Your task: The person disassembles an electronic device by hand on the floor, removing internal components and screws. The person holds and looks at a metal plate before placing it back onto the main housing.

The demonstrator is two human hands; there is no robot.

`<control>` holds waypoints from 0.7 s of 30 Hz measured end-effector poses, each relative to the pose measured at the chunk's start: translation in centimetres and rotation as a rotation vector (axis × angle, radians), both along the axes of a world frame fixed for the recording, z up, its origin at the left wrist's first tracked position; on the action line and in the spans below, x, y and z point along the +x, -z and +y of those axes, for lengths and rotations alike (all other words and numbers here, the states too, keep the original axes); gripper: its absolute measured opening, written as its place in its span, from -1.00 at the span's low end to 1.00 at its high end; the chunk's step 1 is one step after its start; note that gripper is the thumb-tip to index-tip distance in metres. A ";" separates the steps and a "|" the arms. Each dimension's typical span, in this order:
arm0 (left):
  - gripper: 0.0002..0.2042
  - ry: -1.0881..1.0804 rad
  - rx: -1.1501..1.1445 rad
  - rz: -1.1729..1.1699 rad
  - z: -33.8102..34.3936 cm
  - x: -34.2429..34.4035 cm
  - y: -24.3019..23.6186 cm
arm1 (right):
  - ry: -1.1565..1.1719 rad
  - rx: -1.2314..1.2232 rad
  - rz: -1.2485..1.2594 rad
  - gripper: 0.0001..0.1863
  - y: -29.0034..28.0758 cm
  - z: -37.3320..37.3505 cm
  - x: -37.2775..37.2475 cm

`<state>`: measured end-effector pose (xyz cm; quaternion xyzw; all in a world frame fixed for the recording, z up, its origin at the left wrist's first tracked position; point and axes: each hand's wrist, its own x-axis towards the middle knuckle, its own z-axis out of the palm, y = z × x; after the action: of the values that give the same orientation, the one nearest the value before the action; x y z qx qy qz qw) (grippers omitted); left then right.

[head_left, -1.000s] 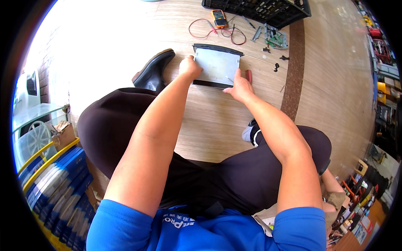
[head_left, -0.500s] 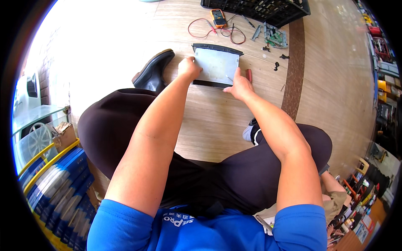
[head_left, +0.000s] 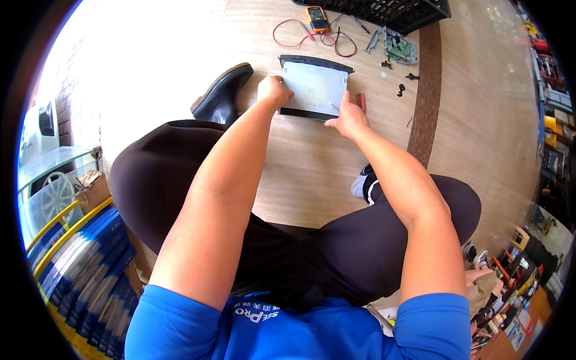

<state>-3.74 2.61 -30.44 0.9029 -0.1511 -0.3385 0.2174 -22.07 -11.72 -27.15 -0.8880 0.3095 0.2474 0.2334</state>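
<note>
Boot point(head_left: 216, 102): one is seen, black.
Left hand point(head_left: 274, 92): clamped on the left edge of the box point(head_left: 315, 87).
Box: one, flat and grey; held between two hands, maybe so it can't slip.
Meter point(head_left: 317, 20): one, orange; put past the box, perhaps to be out of the way.
Right hand point(head_left: 351, 117): clamped on the box's near right corner.
Black bits point(head_left: 401, 90): three, spread on the floor point(head_left: 300, 174) near one green board point(head_left: 401, 51).

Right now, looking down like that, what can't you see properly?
In the head view:
- Underside of the silver-topped box: hidden by its top.
- Some fingertips of the left hand: hidden behind the hand itself.
- Far part of the black crate: cut off by the top edge.
- Orange meter's display: too small.
</note>
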 end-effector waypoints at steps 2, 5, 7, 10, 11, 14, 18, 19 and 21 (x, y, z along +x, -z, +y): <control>-0.44 0.020 0.006 -0.016 0.0 0.1 0.2 | 0.006 0.005 0.025 0.22 0.1 -0.1 0.3; -0.43 0.022 0.007 0.010 -0.1 0.2 0.2 | 0.013 -0.002 0.039 0.23 0.2 -0.1 0.2; -0.43 0.031 0.015 -0.009 -0.1 0.1 0.2 | 0.015 -0.013 0.032 0.23 0.2 -0.1 0.1; -0.43 0.043 0.016 -0.039 0.0 0.0 0.2 | 0.026 -0.016 0.024 0.24 0.4 0.0 0.0; -0.44 0.046 0.008 -0.051 0.0 0.0 0.1 | 0.030 -0.015 0.023 0.23 0.4 0.0 0.0; -0.43 0.029 0.008 -0.031 0.3 0.2 0.2 | 0.035 -0.009 0.032 0.23 0.0 0.2 0.1; -0.42 0.014 -0.005 -0.001 0.5 0.4 0.4 | 0.038 0.006 0.065 0.22 -0.5 0.4 0.5; -0.43 0.013 -0.011 -0.011 0.4 0.2 0.4 | 0.040 0.005 0.065 0.22 -0.4 0.3 0.5; -0.43 0.012 -0.018 -0.021 0.3 0.0 0.3 | 0.023 -0.001 0.073 0.21 -0.3 0.2 0.4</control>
<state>-3.74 2.92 -30.75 0.9036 -0.1620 -0.3289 0.2217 -21.62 -11.53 -26.83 -0.8749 0.3280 0.2767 0.2245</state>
